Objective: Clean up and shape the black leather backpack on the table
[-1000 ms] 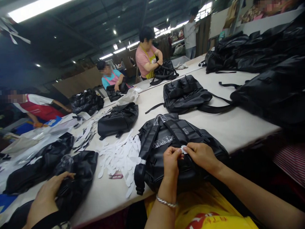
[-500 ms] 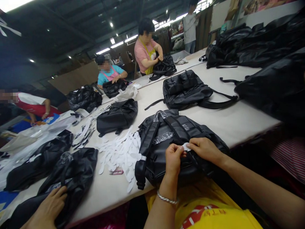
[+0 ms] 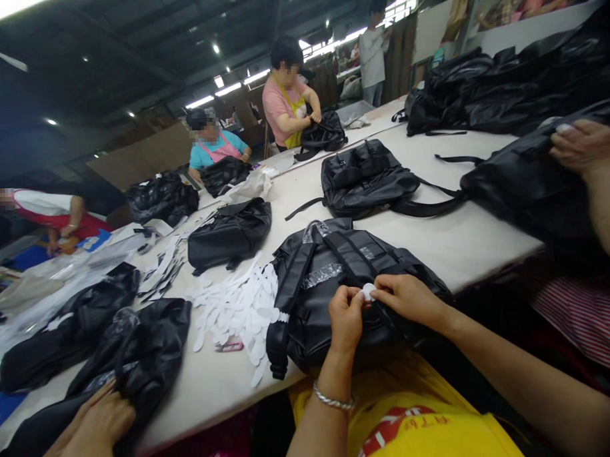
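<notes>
As the head view shows, the left hand (image 3: 346, 320) and right hand (image 3: 407, 301) meet over the near side of the backpack (image 3: 353, 263), thumbs and forefingers pinched on a white tab (image 3: 368, 291); the left's other fingers curl inward, the right's are partly hidden. Left of the backpack lie white strips (image 3: 240, 304) and snips (image 3: 230, 346); behind it, a bag (image 3: 368, 179).

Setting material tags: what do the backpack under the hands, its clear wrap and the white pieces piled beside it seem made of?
Backpack: probably coated synthetic, black, smooth with soft sheen; real leather not ruled out.
Clear wrap: likely thin plastic film, transparent, glossy, crinkled with glints.
White pieces: thin, flat, matte; paper or thin foam, cannot tell.
</notes>
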A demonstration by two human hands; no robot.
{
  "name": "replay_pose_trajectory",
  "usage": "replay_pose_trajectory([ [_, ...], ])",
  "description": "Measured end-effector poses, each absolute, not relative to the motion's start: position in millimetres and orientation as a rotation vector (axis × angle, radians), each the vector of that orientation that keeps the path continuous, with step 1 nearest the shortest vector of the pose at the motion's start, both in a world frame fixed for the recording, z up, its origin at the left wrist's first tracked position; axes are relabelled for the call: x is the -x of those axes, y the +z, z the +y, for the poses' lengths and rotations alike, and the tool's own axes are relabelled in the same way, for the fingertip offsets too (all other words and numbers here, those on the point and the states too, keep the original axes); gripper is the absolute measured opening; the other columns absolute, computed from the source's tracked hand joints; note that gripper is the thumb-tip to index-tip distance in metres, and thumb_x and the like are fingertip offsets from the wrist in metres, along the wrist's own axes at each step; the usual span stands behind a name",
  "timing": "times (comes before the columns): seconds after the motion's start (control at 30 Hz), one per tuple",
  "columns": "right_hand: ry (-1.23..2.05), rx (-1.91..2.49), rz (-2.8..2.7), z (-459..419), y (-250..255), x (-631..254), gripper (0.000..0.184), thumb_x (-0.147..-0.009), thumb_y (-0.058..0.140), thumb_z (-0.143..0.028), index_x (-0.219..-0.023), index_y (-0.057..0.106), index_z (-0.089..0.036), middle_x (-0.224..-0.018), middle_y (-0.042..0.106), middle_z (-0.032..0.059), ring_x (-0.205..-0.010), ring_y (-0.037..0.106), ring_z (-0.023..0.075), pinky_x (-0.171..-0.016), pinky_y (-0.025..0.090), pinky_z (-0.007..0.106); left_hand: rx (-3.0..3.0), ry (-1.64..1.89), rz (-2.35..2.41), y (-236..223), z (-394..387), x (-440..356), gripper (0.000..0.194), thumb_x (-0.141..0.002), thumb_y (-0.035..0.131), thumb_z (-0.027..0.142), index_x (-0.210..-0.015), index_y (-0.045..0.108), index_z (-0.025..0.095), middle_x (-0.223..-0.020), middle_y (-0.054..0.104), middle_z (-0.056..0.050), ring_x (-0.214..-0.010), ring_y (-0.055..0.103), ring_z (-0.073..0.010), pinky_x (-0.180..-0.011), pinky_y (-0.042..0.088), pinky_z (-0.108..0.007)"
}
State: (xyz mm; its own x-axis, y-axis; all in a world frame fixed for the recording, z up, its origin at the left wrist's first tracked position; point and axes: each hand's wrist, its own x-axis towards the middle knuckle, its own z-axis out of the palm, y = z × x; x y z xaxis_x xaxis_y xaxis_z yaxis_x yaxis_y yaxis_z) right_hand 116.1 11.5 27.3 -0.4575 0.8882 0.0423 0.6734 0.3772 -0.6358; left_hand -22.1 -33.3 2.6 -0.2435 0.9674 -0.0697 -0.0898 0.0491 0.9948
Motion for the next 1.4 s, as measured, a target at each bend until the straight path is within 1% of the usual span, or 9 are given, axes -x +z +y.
replay_pose_trajectory([
  [0.2,1.106,1.257,-2.017,14,16,-116,0.026,-0.074,0.047,-0.035,-0.057,0.049,-0.016,-0.051,0.042,-0.0042,-0.052,0.039,0.0093,-0.051,0.028,0.022,-0.531,1.353,1.121,1,-34,26,0.029,-0.056,0.067,0.03,-0.06,0.045,0.013,-0.063,0.057,0.0,-0.056,0.055,-0.0091,-0.055,0.045,-0.021],
  [0.3,1.183,1.308,-1.954,15,13,-117,0.023,-0.071,0.049,-0.035,-0.059,0.052,-0.016,-0.05,0.044,-0.0042,-0.05,0.039,0.0094,-0.05,0.028,0.023,-0.526,1.337,1.105,0,-35,26,0.029,-0.055,0.068,0.03,-0.06,0.045,0.013,-0.062,0.057,0.0,-0.056,0.055,-0.009,-0.055,0.045,-0.02],
  [0.5,1.126,1.321,-1.962,13,15,-118,0.022,-0.072,0.048,-0.033,-0.057,0.05,-0.016,-0.05,0.045,-0.0042,-0.05,0.04,0.0094,-0.051,0.029,0.023,-0.662,1.386,1.174,-1,-37,23,0.026,-0.058,0.066,0.03,-0.061,0.046,0.013,-0.07,0.06,0.0,-0.061,0.055,-0.0094,-0.06,0.047,-0.023],
  [0.8,0.985,1.271,-2.161,13,14,-121,0.023,-0.076,0.046,-0.034,-0.063,0.054,-0.017,-0.055,0.046,-0.0036,-0.054,0.042,0.01,-0.053,0.029,0.023,-0.474,1.301,1.136,2,-35,27,0.029,-0.055,0.067,0.028,-0.061,0.042,0.014,-0.059,0.058,-0.001,-0.057,0.058,-0.0115,-0.052,0.046,-0.02],
  [0.9,0.972,1.311,-2.167,14,15,-120,0.023,-0.075,0.047,-0.035,-0.063,0.054,-0.017,-0.055,0.048,-0.0034,-0.054,0.043,0.0102,-0.052,0.028,0.023,-0.524,1.291,1.204,4,-35,24,0.032,-0.056,0.067,0.036,-0.062,0.043,0.014,-0.061,0.058,-0.001,-0.058,0.058,-0.0117,-0.053,0.046,-0.02],
  [1.0,0.946,1.339,-2.174,15,12,-120,0.023,-0.076,0.047,-0.036,-0.063,0.054,-0.017,-0.055,0.049,-0.0032,-0.054,0.044,0.0106,-0.052,0.028,0.023,-0.563,1.279,1.305,4,-34,20,0.041,-0.057,0.063,0.051,-0.065,0.047,0.014,-0.063,0.055,-0.001,-0.06,0.056,-0.0118,-0.052,0.047,-0.022],
  [1.13,0.908,1.346,-2.212,14,10,-117,0.023,-0.078,0.043,-0.033,-0.065,0.054,-0.018,-0.057,0.052,-0.0016,-0.056,0.047,0.0117,-0.053,0.029,0.024,-0.599,1.115,1.394,0,-32,17,0.052,-0.057,0.056,0.063,-0.07,0.051,0.014,-0.069,0.056,-0.003,-0.061,0.055,-0.0124,-0.051,0.046,-0.023],
  [1.3,0.953,1.328,-2.198,12,15,-122,0.021,-0.078,0.042,-0.032,-0.067,0.055,-0.019,-0.058,0.054,-0.0014,-0.056,0.049,0.0121,-0.054,0.032,0.024,-0.623,1.132,1.359,-7,-35,15,0.039,-0.051,0.07,0.044,-0.06,0.045,0.015,-0.055,0.048,0.003,-0.052,0.048,-0.0083,-0.053,0.043,-0.022],
  [1.4,1.005,1.364,-2.043,16,20,-138,0.018,-0.078,0.043,-0.033,-0.074,0.056,-0.02,-0.061,0.057,-0.0025,-0.058,0.051,0.0115,-0.056,0.035,0.023,-0.54,1.211,1.303,-4,-35,18,0.034,-0.049,0.07,0.032,-0.056,0.041,0.015,-0.052,0.045,0.006,-0.049,0.045,-0.006,-0.051,0.04,-0.019],
])
